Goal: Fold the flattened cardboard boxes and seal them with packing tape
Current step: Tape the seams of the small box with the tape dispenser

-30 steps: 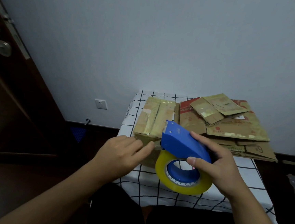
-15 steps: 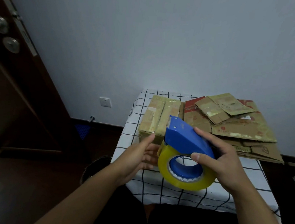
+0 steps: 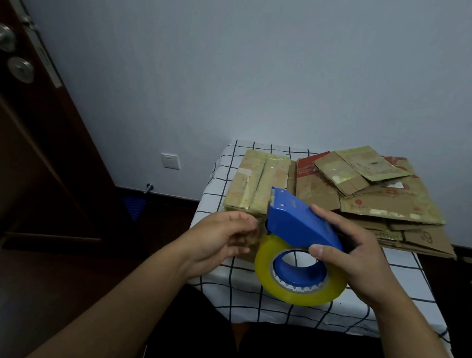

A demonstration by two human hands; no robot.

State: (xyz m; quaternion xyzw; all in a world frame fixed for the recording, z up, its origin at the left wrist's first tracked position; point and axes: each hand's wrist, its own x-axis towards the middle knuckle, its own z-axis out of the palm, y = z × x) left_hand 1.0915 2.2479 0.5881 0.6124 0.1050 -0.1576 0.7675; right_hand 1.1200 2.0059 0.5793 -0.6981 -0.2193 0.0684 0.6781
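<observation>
Centrally, the right hand (image 3: 364, 264) grips the blue tape dispenser (image 3: 296, 227), the left hand (image 3: 217, 243) pinching beside its front.

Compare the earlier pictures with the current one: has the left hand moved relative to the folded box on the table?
Yes. The left hand has drawn back from the folded box toward the tape dispenser, fingertips now at its front end.

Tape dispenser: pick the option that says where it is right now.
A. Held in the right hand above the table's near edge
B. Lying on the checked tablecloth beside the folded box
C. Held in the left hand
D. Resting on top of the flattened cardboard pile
A: the right hand grips the blue tape dispenser in the air, its yellow tape roll hanging below, while the left hand reaches to its front end.
</observation>
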